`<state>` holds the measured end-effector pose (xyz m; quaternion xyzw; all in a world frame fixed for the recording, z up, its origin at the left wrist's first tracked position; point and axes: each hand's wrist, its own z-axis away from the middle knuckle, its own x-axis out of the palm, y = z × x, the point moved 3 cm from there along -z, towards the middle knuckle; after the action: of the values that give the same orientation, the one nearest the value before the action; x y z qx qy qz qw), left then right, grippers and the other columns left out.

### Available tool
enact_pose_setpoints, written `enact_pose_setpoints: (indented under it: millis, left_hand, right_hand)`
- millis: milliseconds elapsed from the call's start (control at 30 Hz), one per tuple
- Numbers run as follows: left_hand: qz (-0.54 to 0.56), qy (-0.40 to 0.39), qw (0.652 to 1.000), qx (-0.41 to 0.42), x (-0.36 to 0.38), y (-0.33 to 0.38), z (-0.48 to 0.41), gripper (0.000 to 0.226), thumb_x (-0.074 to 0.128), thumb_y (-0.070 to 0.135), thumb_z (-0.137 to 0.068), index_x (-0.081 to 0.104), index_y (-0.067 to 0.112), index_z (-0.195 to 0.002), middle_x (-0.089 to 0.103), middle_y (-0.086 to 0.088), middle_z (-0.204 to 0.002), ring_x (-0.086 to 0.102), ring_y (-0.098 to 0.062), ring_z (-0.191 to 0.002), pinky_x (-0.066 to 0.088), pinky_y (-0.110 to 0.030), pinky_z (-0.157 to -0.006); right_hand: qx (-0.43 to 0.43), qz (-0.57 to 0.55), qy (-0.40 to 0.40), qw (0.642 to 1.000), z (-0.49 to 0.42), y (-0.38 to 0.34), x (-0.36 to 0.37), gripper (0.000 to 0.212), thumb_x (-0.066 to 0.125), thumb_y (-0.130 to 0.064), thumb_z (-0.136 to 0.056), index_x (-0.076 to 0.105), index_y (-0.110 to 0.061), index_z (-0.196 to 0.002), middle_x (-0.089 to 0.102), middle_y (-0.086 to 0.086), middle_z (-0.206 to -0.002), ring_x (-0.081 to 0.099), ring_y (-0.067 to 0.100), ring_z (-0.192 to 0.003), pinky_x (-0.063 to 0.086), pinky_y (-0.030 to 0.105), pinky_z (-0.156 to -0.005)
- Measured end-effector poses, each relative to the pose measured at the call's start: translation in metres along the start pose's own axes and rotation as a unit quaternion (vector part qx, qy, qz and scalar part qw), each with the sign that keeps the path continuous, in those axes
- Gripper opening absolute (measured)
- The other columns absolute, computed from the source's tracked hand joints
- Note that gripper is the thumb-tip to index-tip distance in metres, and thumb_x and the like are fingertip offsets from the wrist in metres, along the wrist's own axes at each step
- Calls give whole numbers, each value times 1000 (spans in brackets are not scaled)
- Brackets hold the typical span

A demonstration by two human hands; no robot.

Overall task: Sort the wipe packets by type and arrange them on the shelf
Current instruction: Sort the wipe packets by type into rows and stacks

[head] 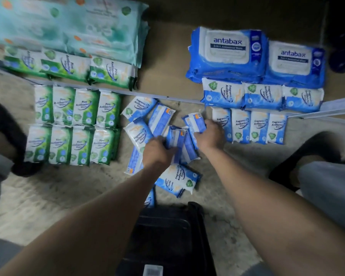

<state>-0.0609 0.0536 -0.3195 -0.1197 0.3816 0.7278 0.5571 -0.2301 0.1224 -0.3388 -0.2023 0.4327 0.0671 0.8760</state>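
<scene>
glossy plastic wipe packets point(139, 111), rough floor point(48, 192)

The brown shelf board point(163, 66) ends in a grey metal front edge point(187, 99). Behind the edge's left end sit pale teal wipe packs point(68, 26), with a shelf row of green Pine packets point(68, 64) before them. Behind its right end are two Antabax packs point(229, 48) and a shelf row of Fragrance Free packets point(261, 95). Below the edge, the gritty floor point(58, 192) carries two floor rows of Pine packets point(74, 124), a floor row of Fragrance Free packets point(249, 126), and between them a loose heap of Fragrance Free packets point(139, 134).
</scene>
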Motion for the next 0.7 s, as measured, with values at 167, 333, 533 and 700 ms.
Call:
enact_pose_setpoints:
  millis: [167, 333, 533, 700]
  left_hand:
    - [90, 1, 996, -30, -11, -5, 5, 31, 77, 30, -81, 52, 14, -71, 55, -1, -66, 52, -22, -65, 45, -31, -59]
    - [71, 58, 996, -6, -45, -9, 16, 31, 72, 38, -85, 53, 18, -71, 59, 4, -65, 53, -16, -62, 37, -30, -54]
    - [-37, 153, 986, 61, -75, -35, 27, 21, 72, 29, -79, 68, 17, -96, 58, -1, -89, 58, -25, -71, 48, -35, -61]
    - [-49, 98, 988, 108, -66, -42, 32, 41, 73, 40, -87, 67, 16, -120, 60, -5, -106, 64, -28, -87, 55, -40, -75]
  right_hand:
    - [-13, 28, -4, 1000, 1, 2, -4, 30, 80, -38, -76, 67, -19, -96, 68, -3, -97, 60, 23, -96, 52, 35, -80]
    - [-38, -5, -16, 999, 31, -9, -12, 26, 73, -27, -87, 52, -18, -99, 67, 4, -101, 61, 27, -96, 41, 32, -71]
    - [-97, -48, -56, 993, 70, -15, 1, 27, 74, -24, -83, 51, -23, -98, 58, 5, -112, 57, 27, -100, 40, 29, -72]
    - [-125, 1, -94, 988, 85, -15, 12, 24, 65, -22, -89, 63, -22, -113, 52, 5, -124, 49, 29, -118, 43, 35, -94]
